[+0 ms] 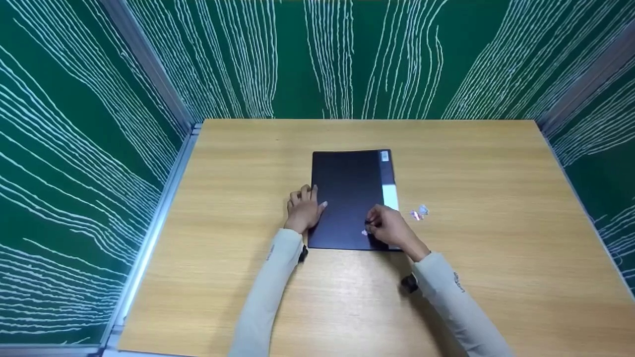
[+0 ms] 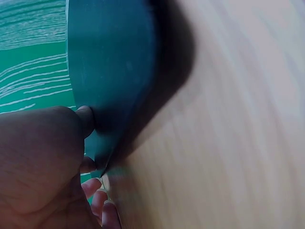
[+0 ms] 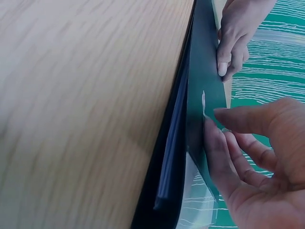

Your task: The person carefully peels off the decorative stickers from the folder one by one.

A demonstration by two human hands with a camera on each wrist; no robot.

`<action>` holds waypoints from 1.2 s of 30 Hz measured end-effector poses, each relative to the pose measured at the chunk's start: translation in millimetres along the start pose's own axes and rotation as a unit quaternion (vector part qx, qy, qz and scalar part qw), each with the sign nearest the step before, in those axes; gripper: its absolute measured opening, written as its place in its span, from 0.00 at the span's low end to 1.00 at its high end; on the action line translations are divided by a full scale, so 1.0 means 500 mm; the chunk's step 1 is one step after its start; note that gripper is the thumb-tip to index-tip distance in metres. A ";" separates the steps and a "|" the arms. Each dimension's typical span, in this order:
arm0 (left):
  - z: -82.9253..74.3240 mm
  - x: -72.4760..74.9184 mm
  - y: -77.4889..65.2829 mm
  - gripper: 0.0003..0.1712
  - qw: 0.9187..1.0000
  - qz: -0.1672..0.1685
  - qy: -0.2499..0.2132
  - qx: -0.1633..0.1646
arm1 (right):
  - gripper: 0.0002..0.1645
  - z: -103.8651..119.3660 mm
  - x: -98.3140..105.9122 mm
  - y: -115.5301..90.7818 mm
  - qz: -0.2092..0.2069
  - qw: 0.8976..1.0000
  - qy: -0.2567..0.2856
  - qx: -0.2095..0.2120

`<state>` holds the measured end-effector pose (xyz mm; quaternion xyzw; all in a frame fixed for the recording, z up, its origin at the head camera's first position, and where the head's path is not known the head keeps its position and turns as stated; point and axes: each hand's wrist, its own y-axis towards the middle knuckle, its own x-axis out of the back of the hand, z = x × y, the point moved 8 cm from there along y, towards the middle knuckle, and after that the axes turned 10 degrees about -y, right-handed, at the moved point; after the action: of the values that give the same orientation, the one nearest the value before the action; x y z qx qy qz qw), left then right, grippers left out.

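A dark folder (image 1: pixel 345 198) lies on the table, with a pale label on its right strip. My left hand (image 1: pixel 302 208) rests along its left edge, fingers extended and thumb on the cover. Over the cover's lower right, my right hand (image 1: pixel 389 225) has curled fingers. At its fingertips is a small shiny piece (image 3: pixel 204 102), thin and pale, which thumb and forefinger appear to pinch close to the cover. Whether the piece touches the cover is unclear. In the left wrist view the folder (image 2: pixel 112 57) curves up beside the left thumb.
Small shiny scraps (image 1: pixel 419 212) lie on the wooden table (image 1: pixel 471 163) to the right of the folder. Green walls (image 1: pixel 290 59) with white wavy lines stand behind and at both sides. A metal frame (image 1: pixel 163 193) runs along the left edge.
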<state>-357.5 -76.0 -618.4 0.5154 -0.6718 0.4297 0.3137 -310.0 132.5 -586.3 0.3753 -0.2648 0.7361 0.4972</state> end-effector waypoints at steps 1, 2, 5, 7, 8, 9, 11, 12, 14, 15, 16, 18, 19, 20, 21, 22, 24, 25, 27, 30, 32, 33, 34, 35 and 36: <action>0.000 0.000 0.001 0.38 1.000 0.002 -0.002 0.002 | 0.10 0.001 0.000 0.000 0.002 1.000 0.001 0.002; 0.000 0.000 0.001 0.38 1.000 0.004 -0.004 0.003 | 0.10 0.002 0.001 0.000 0.002 1.000 0.002 0.008; -0.001 0.001 0.002 0.38 1.000 0.009 -0.009 0.006 | 0.10 0.004 0.002 0.001 0.003 1.000 0.003 0.014; -0.002 0.002 0.003 0.38 1.000 0.007 -0.008 0.004 | 0.11 0.004 0.003 0.002 0.004 1.000 0.005 0.017; -0.003 0.003 0.003 0.38 1.000 0.007 -0.008 0.004 | 0.11 0.004 0.003 0.002 0.004 1.000 0.004 0.018; -0.003 0.004 0.003 0.38 1.000 0.005 -0.008 0.003 | 0.11 0.004 0.002 0.002 0.006 1.000 0.003 0.018; -0.004 0.006 0.003 0.38 1.000 0.001 -0.009 0.002 | 0.11 0.004 0.000 0.001 0.009 1.000 0.001 0.021; -0.004 0.006 0.003 0.38 1.000 -0.001 -0.008 0.001 | 0.11 0.004 -0.001 0.001 0.011 1.000 0.001 0.021; -0.004 0.006 0.003 0.38 1.000 -0.003 -0.008 0.000 | 0.12 0.004 -0.003 0.001 0.015 1.000 -0.002 0.024; -0.003 0.006 0.002 0.38 1.000 -0.004 -0.008 -0.001 | 0.12 0.003 -0.004 0.000 0.018 1.000 -0.002 0.022; -0.003 0.005 0.002 0.38 1.000 -0.004 -0.007 -0.001 | 0.12 0.002 -0.006 0.000 0.021 1.000 0.001 0.018; -0.001 0.002 0.002 0.38 1.000 -0.004 -0.006 -0.002 | 0.12 0.001 -0.009 -0.001 0.028 1.000 0.003 0.014; -0.001 0.001 0.001 0.38 1.000 -0.004 -0.005 -0.001 | 0.12 0.000 -0.010 -0.002 0.031 0.999 0.004 0.011; 0.000 0.001 0.001 0.38 1.000 -0.005 -0.004 0.000 | 0.12 -0.001 -0.012 -0.003 0.036 0.999 0.005 0.006; 0.000 0.000 0.001 0.38 1.000 -0.004 -0.004 0.001 | 0.11 -0.002 -0.014 -0.003 0.040 0.999 0.006 0.001; 0.001 0.000 0.000 0.38 1.000 -0.004 -0.003 0.002 | 0.11 -0.003 -0.015 -0.004 0.042 0.999 0.006 -0.001; 0.000 0.000 0.000 0.38 1.000 -0.005 -0.005 0.002 | 0.10 -0.004 -0.017 -0.005 0.045 0.999 0.008 -0.004; 0.000 0.000 -0.001 0.38 1.000 -0.005 -0.005 0.003 | 0.09 -0.006 -0.017 -0.006 0.046 0.999 0.008 -0.008; 0.000 0.001 -0.001 0.38 1.000 -0.004 -0.006 0.002 | 0.09 -0.007 -0.017 -0.007 0.044 0.999 0.010 -0.008; 0.000 0.000 -0.001 0.38 1.000 0.002 -0.005 0.002 | 0.09 -0.011 -0.017 -0.008 0.041 0.999 0.018 -0.006; 0.001 -0.002 0.000 0.38 1.000 0.009 -0.003 0.004 | 0.09 -0.014 -0.018 -0.007 0.040 0.999 0.024 -0.002; 0.002 -0.003 0.000 0.38 1.000 0.012 -0.003 0.005 | 0.09 -0.015 -0.018 -0.007 0.040 0.999 0.027 -0.001; 0.002 -0.004 0.000 0.38 1.000 0.014 -0.003 0.006 | 0.09 -0.016 -0.019 -0.007 0.040 0.999 0.028 0.002; 0.002 -0.004 0.000 0.38 1.000 0.016 -0.003 0.006 | 0.10 -0.016 -0.019 -0.007 0.041 0.999 0.030 0.003; 0.002 -0.005 0.000 0.38 1.000 0.017 -0.004 0.007 | 0.10 -0.016 -0.020 -0.007 0.043 0.999 0.031 0.005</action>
<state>-357.0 -75.7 -620.9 0.5078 -0.6789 0.4372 0.3000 -306.7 134.8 -599.1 0.3428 -0.2616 0.7692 0.4716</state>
